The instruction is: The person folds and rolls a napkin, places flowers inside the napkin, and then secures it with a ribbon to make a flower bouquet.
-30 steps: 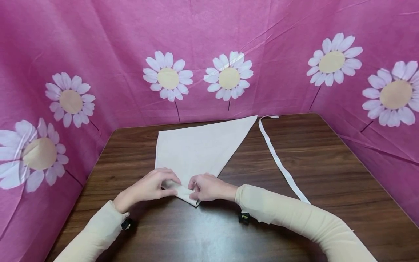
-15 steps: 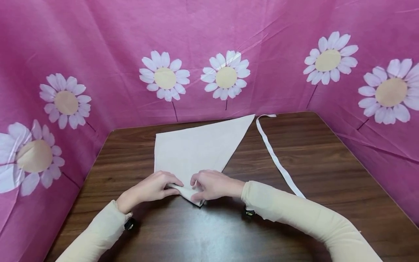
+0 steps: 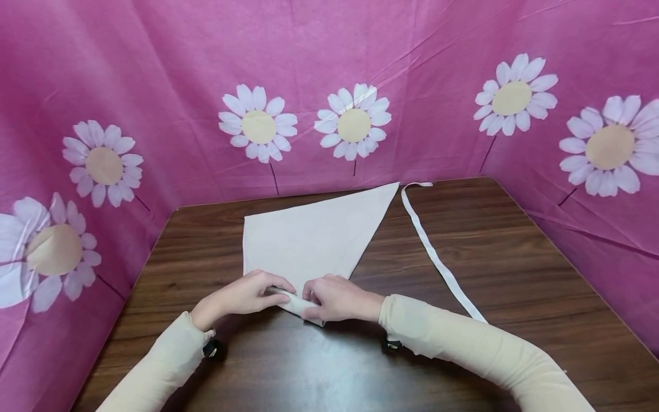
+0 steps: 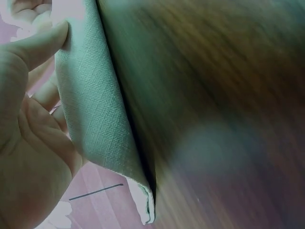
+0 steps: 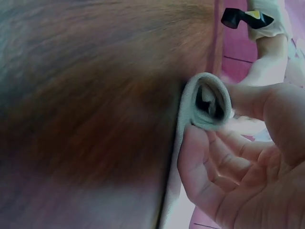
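Cloth (image 3: 309,240): plain pale cream, woven; lying on the dark wood-grain tabletop (image 3: 515,246), its far corners pointing toward the back edge, its near part curling into a roll (image 3: 297,305).
Roll end (image 5: 206,89): showing hollow and layered in the right wrist view.
Left hand (image 3: 249,294): grip nearly together, pinching the roll, thumb pressing the near side, fingers bending over the far side.
Right hand (image 3: 338,298): grip likewise narrow, holding the roll near its end between thumb and curling fingers.
Markings: yellow patch (image 5: 254,15) showing on the black left wrist device (image 3: 210,347); any lettering being too small to read.
Strap (image 3: 437,260): narrow, white, lying right of the cloth, its far end curving near the cloth's far right corner.
Obstructions: both hands covering parts of the roll; cream right sleeve (image 3: 463,332) crossing in front of the strap's near end.
Backdrop (image 3: 180,74): pink curtain, displaying printed white daisies (image 3: 259,127) with yellow centres, surrounding the tabletop's back and sides.
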